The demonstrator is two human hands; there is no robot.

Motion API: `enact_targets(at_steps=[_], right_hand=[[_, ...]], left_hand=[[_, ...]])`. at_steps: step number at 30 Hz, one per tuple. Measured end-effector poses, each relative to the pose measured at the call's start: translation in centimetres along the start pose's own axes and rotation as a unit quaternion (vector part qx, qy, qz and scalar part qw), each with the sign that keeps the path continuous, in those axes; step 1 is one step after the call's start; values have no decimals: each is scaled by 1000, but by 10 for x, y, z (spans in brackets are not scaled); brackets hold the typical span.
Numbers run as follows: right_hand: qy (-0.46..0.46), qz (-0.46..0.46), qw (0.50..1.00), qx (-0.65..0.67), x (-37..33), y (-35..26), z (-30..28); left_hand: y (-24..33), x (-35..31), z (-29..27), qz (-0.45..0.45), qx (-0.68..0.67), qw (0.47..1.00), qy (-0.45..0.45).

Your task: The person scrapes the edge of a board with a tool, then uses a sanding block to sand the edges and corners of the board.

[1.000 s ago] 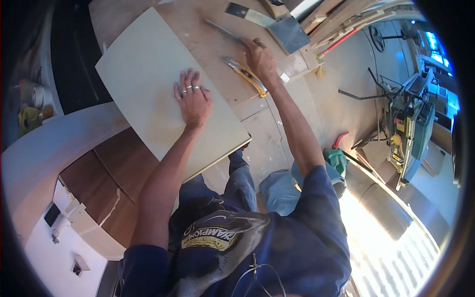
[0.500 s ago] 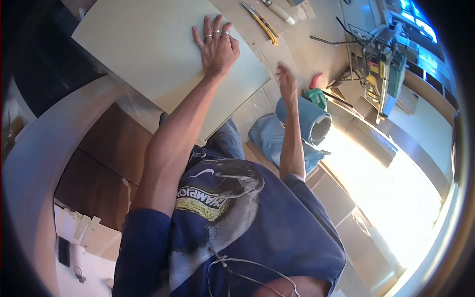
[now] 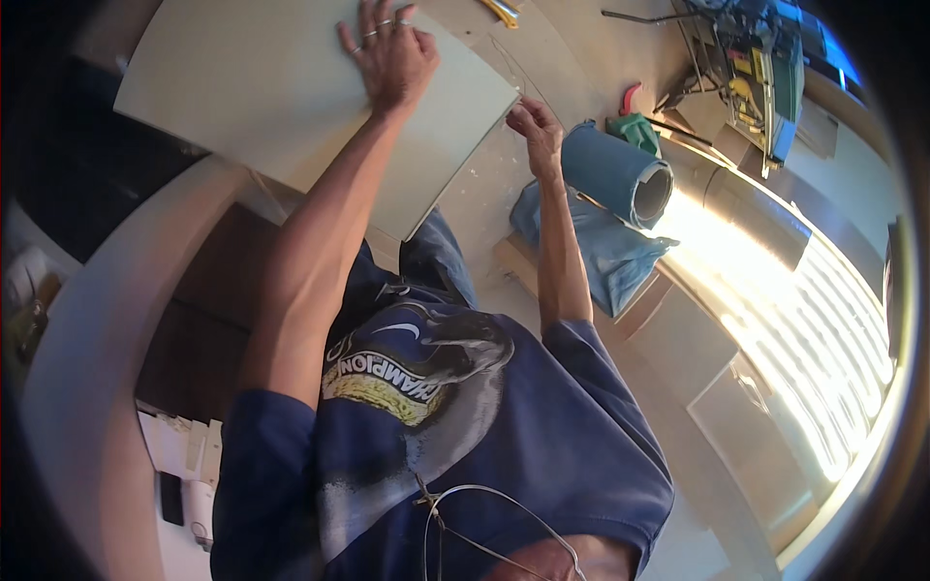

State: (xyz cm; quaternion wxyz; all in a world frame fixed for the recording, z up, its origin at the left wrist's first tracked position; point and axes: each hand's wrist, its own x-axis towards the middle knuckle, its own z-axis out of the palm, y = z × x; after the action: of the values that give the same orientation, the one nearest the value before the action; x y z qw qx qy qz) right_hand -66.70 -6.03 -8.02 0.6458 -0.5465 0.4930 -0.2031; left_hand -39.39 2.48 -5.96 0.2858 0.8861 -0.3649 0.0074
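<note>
Head view, left hand flat on pale board, fingertips cropped, right hand grip unclear.

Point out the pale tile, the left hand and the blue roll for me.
pale tile [image 3: 252, 97], head view, on its bare face.
left hand [image 3: 387, 53], head view, back of the hand.
blue roll [image 3: 605, 169], head view, its curved side.

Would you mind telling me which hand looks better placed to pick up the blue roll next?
Probably the right hand: it hovers free just beside the blue roll, while the left hand lies flat on the pale board.
</note>
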Motion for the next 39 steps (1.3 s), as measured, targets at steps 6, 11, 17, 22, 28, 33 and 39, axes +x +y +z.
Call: enact_targets(at_steps=[6, 11, 17, 22, 28, 33, 39], right_hand=[[-13, 88, 962, 259, 12, 14, -3], [-71, 136, 896, 417, 12, 43, -4], [137, -34, 984, 111, 54, 8, -16], [63, -337, 925, -163, 128, -133, 77], [120, -450, 809, -359, 256, -186, 105], [20, -254, 749, -612, 333, -216, 94], [22, -341, 880, -329, 303, -210, 53]], left_hand=[[6, 6, 19, 28, 11, 998, 50], [14, 6, 24, 36, 45, 997, 43], [24, 13, 29, 46, 110, 992, 42], [-5, 6, 9, 50, 135, 989, 33], [13, 14, 15, 56, 143, 988, 20], [2, 8, 15, 53, 150, 987, 1], [1, 4, 9, 33, 145, 988, 32]])
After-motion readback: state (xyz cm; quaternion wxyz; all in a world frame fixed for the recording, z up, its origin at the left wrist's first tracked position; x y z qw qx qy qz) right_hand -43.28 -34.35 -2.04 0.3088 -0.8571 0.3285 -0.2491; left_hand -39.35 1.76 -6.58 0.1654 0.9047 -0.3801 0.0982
